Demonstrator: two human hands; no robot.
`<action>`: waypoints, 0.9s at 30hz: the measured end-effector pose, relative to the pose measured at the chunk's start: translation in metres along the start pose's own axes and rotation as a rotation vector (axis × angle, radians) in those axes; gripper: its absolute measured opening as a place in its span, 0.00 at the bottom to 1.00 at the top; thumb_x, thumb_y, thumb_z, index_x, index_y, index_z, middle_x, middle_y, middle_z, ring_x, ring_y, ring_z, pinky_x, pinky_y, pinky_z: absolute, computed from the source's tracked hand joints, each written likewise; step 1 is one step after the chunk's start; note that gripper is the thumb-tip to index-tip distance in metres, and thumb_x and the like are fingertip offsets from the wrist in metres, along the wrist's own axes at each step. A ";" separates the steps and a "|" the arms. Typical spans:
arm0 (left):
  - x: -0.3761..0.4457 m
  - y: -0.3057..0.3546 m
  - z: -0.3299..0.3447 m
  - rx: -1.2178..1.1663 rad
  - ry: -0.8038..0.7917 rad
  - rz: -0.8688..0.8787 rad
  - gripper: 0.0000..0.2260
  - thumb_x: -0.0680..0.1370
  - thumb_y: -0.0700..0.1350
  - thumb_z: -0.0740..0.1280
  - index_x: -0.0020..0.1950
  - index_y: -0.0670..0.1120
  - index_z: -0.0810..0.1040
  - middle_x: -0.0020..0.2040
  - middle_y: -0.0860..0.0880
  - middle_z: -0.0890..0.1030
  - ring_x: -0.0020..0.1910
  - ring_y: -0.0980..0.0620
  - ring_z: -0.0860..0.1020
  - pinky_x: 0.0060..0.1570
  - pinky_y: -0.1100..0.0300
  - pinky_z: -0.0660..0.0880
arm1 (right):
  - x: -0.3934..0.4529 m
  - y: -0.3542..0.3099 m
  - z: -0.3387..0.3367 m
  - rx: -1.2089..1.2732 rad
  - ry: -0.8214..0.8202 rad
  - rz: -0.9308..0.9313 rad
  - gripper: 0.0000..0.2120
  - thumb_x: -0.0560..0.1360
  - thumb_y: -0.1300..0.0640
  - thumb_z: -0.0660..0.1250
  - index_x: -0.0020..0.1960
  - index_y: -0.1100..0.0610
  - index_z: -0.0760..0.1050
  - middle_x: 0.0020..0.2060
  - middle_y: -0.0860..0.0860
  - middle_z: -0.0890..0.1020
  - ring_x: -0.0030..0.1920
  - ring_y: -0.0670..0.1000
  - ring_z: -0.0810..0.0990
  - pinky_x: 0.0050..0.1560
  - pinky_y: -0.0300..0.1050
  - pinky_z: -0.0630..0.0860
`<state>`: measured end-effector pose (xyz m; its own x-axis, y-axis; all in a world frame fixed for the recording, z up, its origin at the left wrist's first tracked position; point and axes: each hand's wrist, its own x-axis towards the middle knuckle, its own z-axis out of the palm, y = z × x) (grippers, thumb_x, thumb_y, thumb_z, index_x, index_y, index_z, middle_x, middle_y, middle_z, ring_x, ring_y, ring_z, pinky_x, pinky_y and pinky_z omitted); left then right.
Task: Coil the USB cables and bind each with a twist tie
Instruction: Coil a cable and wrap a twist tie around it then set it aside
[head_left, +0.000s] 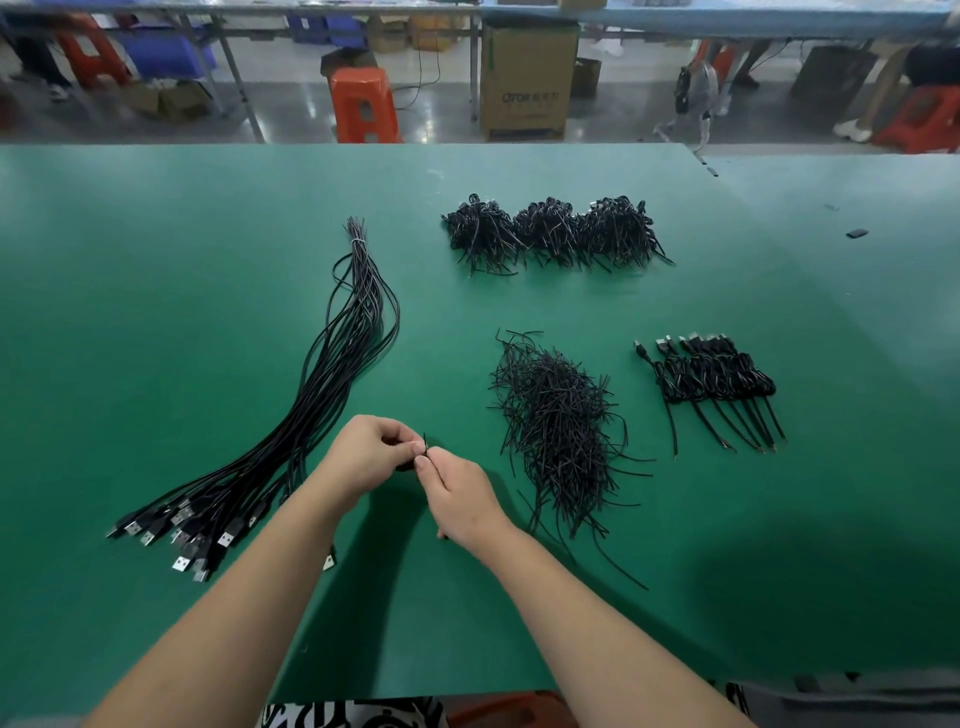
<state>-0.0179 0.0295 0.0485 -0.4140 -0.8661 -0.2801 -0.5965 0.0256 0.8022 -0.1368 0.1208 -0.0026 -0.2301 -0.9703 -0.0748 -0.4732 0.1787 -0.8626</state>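
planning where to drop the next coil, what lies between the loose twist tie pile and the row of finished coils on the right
In the head view only bare green table mat separates the loose black twist tie pile from the row of bound black cable coils.

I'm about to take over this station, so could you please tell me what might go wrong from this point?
1. Both hands, left hand and right hand, pinch a small twist tie in mid-air; little of it shows, so it could slip before it is twisted tight.
2. The loose pile of twist ties lies just beside the right hand; a forearm sweep could scatter it.
3. The straight USB cables lie under the left forearm and could get dragged.
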 end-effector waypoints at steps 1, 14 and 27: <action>0.000 0.000 -0.004 -0.047 -0.040 -0.028 0.04 0.76 0.39 0.72 0.41 0.44 0.84 0.32 0.51 0.82 0.29 0.58 0.75 0.30 0.65 0.71 | -0.001 0.001 0.002 -0.017 0.017 -0.016 0.17 0.82 0.46 0.55 0.37 0.52 0.65 0.27 0.47 0.70 0.25 0.50 0.75 0.25 0.50 0.74; -0.003 0.019 -0.009 0.172 0.100 -0.035 0.14 0.78 0.53 0.69 0.36 0.47 0.85 0.32 0.50 0.83 0.27 0.54 0.72 0.30 0.62 0.66 | -0.001 0.002 0.008 -0.121 0.093 -0.048 0.20 0.83 0.48 0.57 0.34 0.51 0.59 0.27 0.48 0.68 0.28 0.50 0.65 0.29 0.48 0.57; -0.011 0.043 -0.004 0.658 -0.014 0.047 0.05 0.76 0.45 0.70 0.44 0.51 0.86 0.40 0.52 0.84 0.42 0.51 0.81 0.45 0.58 0.77 | -0.009 -0.012 0.003 -0.146 0.084 -0.058 0.16 0.84 0.50 0.57 0.43 0.58 0.69 0.36 0.62 0.79 0.33 0.60 0.70 0.33 0.48 0.63</action>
<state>-0.0366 0.0385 0.0882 -0.4565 -0.8500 -0.2629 -0.8713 0.3672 0.3256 -0.1265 0.1265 0.0069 -0.2661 -0.9637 0.0205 -0.6048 0.1503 -0.7821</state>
